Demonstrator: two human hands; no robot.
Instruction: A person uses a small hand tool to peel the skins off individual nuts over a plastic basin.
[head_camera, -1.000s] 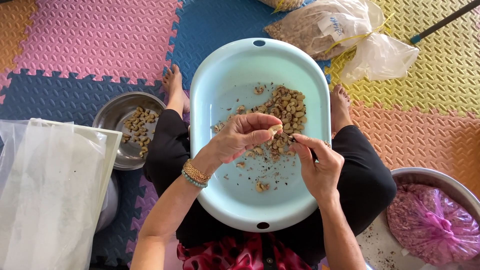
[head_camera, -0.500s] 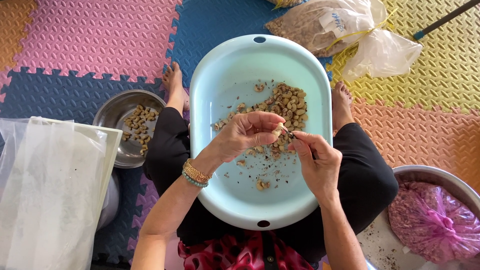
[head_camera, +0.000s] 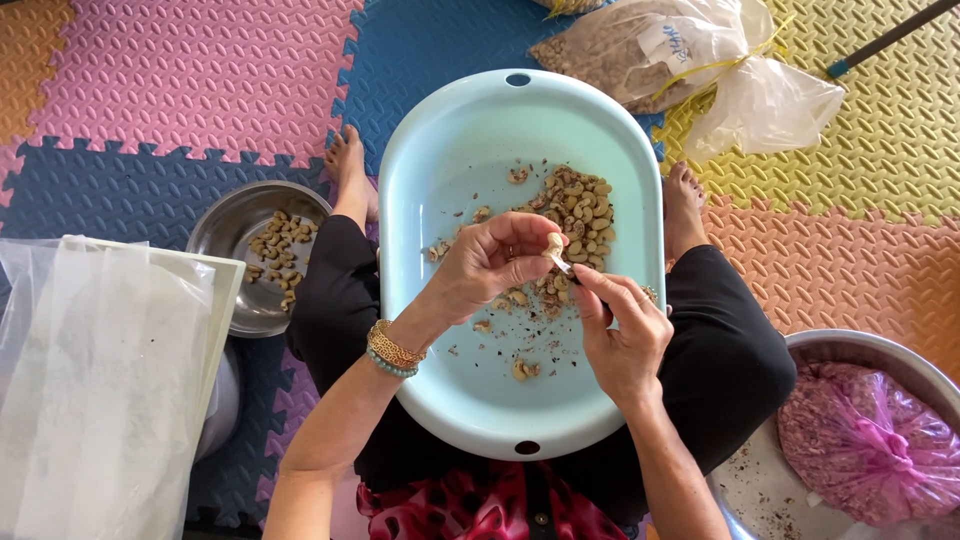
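A pale blue oval basin (head_camera: 440, 180) rests on my lap. Inside it lies a heap of cashew nuts (head_camera: 578, 215) with bits of skin scattered around. My left hand (head_camera: 485, 265) pinches one pale cashew nut (head_camera: 552, 246) between thumb and fingers above the basin's middle. My right hand (head_camera: 618, 335) is closed on a small metal blade (head_camera: 563, 266), whose tip touches that nut. Gold bangles (head_camera: 393, 348) circle my left wrist.
A steel bowl (head_camera: 225, 240) with peeled cashews sits on the floor at my left. A clear plastic bag over a white container (head_camera: 95, 385) lies lower left. A metal basin (head_camera: 870, 350) holding a pink bag is at lower right. Bagged nuts (head_camera: 640, 55) lie beyond on foam mats.
Both hands have stayed over the basin, working on the nut; my left fingers have turned the nut slightly and my right hand has shifted a little against it.
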